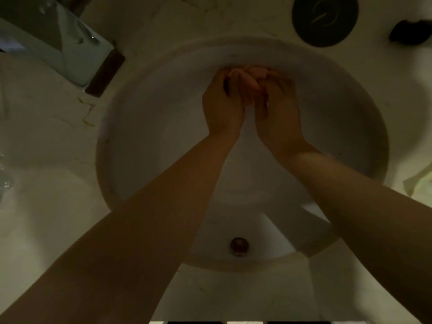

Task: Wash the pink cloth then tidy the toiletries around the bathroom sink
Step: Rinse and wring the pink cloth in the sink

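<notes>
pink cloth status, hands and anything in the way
Left hand and right hand both gripping pink cloth, bunched over sink. Drain visible. Nothing in the way.

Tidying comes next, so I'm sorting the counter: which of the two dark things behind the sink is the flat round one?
The dark round disc directly behind the sink; the black lump farther right is irregular.

Pink cloth (251,74) bunched into a wad, pinched between my left hand (223,101) and right hand (278,104), over the far side of the white sink (131,141) basin.
</notes>
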Demonstrator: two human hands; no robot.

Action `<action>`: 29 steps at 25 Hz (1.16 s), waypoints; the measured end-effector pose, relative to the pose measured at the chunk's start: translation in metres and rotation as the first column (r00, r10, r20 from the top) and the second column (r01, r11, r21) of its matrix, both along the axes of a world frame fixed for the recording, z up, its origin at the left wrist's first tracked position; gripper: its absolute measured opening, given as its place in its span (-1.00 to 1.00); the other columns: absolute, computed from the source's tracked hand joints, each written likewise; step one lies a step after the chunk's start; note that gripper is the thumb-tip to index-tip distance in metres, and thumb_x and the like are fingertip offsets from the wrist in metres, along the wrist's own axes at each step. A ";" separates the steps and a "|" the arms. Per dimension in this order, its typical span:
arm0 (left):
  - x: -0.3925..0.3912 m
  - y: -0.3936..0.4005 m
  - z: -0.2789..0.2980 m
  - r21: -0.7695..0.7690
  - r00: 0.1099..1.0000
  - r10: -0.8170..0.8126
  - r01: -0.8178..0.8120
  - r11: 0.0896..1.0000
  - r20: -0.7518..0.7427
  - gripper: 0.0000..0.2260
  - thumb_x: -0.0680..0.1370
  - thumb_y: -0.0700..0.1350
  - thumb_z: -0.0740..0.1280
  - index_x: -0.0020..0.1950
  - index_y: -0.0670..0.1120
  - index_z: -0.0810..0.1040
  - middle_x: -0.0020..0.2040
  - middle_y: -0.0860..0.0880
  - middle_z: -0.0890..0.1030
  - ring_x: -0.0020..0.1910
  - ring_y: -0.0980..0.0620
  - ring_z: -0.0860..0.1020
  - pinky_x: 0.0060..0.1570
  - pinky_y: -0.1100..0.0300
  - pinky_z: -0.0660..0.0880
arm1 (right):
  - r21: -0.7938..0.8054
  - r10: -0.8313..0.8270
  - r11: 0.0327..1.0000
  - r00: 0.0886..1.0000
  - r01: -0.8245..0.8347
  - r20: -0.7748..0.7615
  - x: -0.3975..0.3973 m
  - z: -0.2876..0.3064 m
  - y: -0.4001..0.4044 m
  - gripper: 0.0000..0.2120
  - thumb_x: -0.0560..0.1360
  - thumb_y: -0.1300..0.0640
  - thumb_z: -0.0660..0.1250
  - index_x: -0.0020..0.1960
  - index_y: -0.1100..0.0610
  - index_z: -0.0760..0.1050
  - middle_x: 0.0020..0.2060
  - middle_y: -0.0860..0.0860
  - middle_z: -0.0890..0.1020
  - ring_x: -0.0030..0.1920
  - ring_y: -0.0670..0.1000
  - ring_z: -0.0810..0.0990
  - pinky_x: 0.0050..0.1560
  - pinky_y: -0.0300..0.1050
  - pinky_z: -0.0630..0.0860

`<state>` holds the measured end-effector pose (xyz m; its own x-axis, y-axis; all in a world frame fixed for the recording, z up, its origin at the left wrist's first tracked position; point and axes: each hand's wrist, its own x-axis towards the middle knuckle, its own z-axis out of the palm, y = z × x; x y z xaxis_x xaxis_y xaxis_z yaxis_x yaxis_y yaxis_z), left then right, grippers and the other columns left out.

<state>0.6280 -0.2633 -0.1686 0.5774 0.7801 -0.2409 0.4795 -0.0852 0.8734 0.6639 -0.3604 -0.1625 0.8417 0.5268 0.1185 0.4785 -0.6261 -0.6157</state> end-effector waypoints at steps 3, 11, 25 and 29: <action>-0.020 0.032 0.001 0.108 0.977 0.215 -0.213 0.971 -0.005 -0.80 0.61 -0.14 0.22 0.03 -0.18 0.61 -0.07 -0.09 0.66 -0.12 0.04 0.58 -0.11 0.32 0.43 | 0.086 0.099 0.991 0.994 -0.103 0.049 -0.012 0.003 0.045 -0.79 0.44 0.27 0.23 0.00 0.30 0.58 -0.03 0.23 0.63 0.06 0.24 0.55 0.13 -0.07 0.41; -0.047 0.056 -0.008 0.021 0.926 0.373 -0.375 0.927 0.059 -0.72 0.53 0.00 0.22 -0.12 -0.16 0.62 -0.21 -0.07 0.66 -0.21 0.03 0.63 -0.12 0.08 0.57 | 0.115 0.185 0.973 0.973 -0.201 0.138 -0.029 -0.010 0.073 -0.85 0.42 0.36 0.31 -0.03 0.32 0.59 -0.05 0.23 0.63 0.04 0.26 0.58 0.06 -0.19 0.38; 0.042 -0.075 -0.008 -0.203 0.896 -0.443 0.429 0.880 -0.027 -0.82 0.56 -0.11 0.26 -0.12 -0.09 0.64 -0.21 -0.07 0.67 -0.20 -0.01 0.63 -0.12 0.03 0.55 | 0.038 -0.501 0.858 0.852 0.512 -0.154 -0.012 0.006 -0.069 -0.78 0.47 0.32 0.18 -0.26 0.27 0.56 -0.17 0.21 0.63 -0.08 0.21 0.57 -0.06 -0.08 0.39; 0.036 -0.056 -0.015 -0.302 0.883 -0.465 0.427 0.852 -0.063 -0.84 0.57 -0.12 0.27 -0.15 -0.03 0.62 -0.25 0.03 0.63 -0.23 0.10 0.58 -0.12 0.13 0.54 | -0.036 -0.397 0.918 0.914 0.396 -0.085 -0.012 -0.002 -0.054 -0.76 0.51 0.27 0.16 -0.19 0.25 0.59 -0.20 0.21 0.64 -0.07 0.25 0.59 0.00 0.09 0.51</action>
<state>0.6637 -0.3191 -0.1834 0.7963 0.3390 -0.5010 0.5565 -0.0858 0.8264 0.6518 -0.4149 -0.1648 0.9884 0.1490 0.0276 0.1328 -0.7640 -0.6314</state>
